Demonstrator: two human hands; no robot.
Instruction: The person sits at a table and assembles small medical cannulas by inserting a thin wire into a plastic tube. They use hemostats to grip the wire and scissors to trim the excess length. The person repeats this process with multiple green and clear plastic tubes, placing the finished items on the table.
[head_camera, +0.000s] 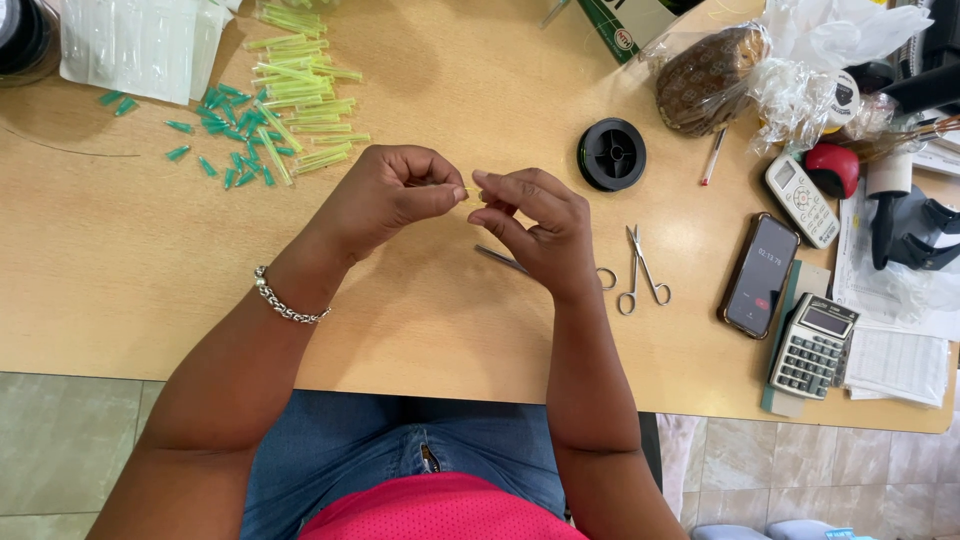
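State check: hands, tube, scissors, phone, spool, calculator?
left hand: pinching yellow tube
right hand: pinching same tube
yellow tube: held above table
scissors: closed, lying flat
phone: screen lit
black spool: flat on table
calculator: lying face up

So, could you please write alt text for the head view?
Two bare hands, the left hand and right hand, pinch a small yellow piece between their fingertips above a wooden table. Yellow tubes and green caps lie at upper left; a black spool, scissors, phone and calculator lie to the right.
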